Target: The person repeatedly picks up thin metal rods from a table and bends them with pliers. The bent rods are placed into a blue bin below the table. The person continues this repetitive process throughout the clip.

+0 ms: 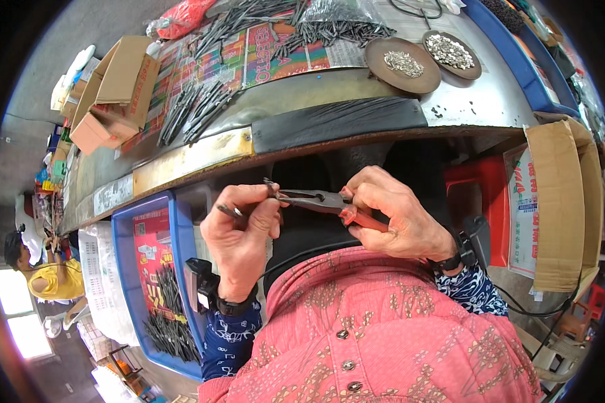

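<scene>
My left hand pinches a thin dark strip between thumb and fingers. One end of it pokes out below the fingers and the other beside the fingertips. My right hand is wrapped round the red handles of a pair of pliers. The pliers' grey jaws point left and reach the left fingertips, where the strip's end is. Whether the jaws grip it is too small to tell. Both hands are in front of my body, just short of the table's near edge. Bundles of similar black strips lie on the table.
Two brown dishes hold small silvery metal pieces. A blue tray with black strips stands at my left. Cardboard boxes stand on the table and at my right, beside a red crate. Far left is a person in yellow.
</scene>
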`<action>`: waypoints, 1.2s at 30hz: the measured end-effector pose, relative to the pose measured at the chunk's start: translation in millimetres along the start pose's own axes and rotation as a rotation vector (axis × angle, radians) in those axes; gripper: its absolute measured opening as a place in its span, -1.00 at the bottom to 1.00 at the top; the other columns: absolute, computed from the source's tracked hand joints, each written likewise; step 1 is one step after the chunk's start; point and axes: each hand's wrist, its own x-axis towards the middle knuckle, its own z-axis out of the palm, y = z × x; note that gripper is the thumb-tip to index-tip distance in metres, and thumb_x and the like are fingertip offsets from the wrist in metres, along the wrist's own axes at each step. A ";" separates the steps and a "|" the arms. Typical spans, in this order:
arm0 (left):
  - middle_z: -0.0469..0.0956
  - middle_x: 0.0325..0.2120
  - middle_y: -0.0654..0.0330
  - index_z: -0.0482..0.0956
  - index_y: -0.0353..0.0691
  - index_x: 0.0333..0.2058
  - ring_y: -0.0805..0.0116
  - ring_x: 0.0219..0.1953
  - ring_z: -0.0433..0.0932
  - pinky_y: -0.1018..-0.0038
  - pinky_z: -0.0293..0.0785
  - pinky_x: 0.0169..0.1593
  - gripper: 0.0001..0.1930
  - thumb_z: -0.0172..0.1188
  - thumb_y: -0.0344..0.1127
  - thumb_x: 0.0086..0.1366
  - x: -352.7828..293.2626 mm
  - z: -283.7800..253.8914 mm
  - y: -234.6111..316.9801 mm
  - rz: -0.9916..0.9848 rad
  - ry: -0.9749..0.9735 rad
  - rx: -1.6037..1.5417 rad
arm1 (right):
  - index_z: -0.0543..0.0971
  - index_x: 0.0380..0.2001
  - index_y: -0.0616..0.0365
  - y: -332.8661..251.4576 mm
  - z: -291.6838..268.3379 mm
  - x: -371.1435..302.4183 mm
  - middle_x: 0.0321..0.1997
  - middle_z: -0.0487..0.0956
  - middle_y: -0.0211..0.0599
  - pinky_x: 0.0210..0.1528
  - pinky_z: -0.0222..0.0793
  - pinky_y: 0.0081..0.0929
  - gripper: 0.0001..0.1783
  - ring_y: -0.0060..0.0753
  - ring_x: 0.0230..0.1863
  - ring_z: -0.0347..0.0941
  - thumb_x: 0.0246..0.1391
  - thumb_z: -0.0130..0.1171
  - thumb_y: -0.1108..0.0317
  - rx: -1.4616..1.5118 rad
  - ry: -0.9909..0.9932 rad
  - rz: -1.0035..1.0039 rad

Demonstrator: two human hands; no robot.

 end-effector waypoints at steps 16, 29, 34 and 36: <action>0.66 -0.41 -0.04 0.54 -0.30 -0.19 0.62 -0.70 0.31 0.70 0.21 -0.59 -0.91 0.24 -0.43 0.41 5.3 -13.8 3.5 -0.473 -0.088 -0.445 | 0.57 -0.41 0.08 -6.3 -0.3 0.2 -0.14 0.48 -0.28 0.01 0.25 -0.14 -0.77 -0.19 -0.08 0.46 -0.19 0.40 0.39 -0.565 0.122 -0.168; 0.67 -0.39 0.15 0.52 -0.36 -0.19 0.68 -0.55 0.43 0.70 0.30 -0.50 -0.84 0.31 -0.57 0.31 -7.8 -4.9 8.2 -0.211 -0.150 0.030 | 0.53 -0.38 0.22 8.6 -2.3 -7.8 -0.34 0.45 -0.20 -0.27 0.35 -0.24 -0.83 -0.06 -0.28 0.41 -0.13 0.24 0.56 -0.067 -0.096 -0.008; 0.67 -0.40 0.06 0.63 -0.32 -0.26 0.21 -0.40 0.68 0.49 0.57 -0.34 -0.81 0.37 -0.64 0.14 -1.0 -3.8 6.0 0.457 -0.208 0.663 | 0.54 -0.35 0.31 11.3 -8.6 -7.6 -0.40 0.42 -0.20 -0.29 0.35 -0.28 -0.81 -0.12 -0.33 0.43 -0.11 0.25 0.54 0.374 -0.324 0.256; 0.67 -0.39 0.05 0.64 -0.32 -0.25 0.15 -0.37 0.69 0.45 0.59 -0.32 -0.79 0.38 -0.63 0.12 3.9 -4.6 6.9 0.523 -0.200 0.711 | 0.55 -0.33 0.29 11.2 -7.7 -6.5 -0.38 0.43 -0.20 -0.23 0.38 -0.32 -0.78 -0.14 -0.29 0.44 -0.14 0.27 0.52 0.284 -0.288 0.236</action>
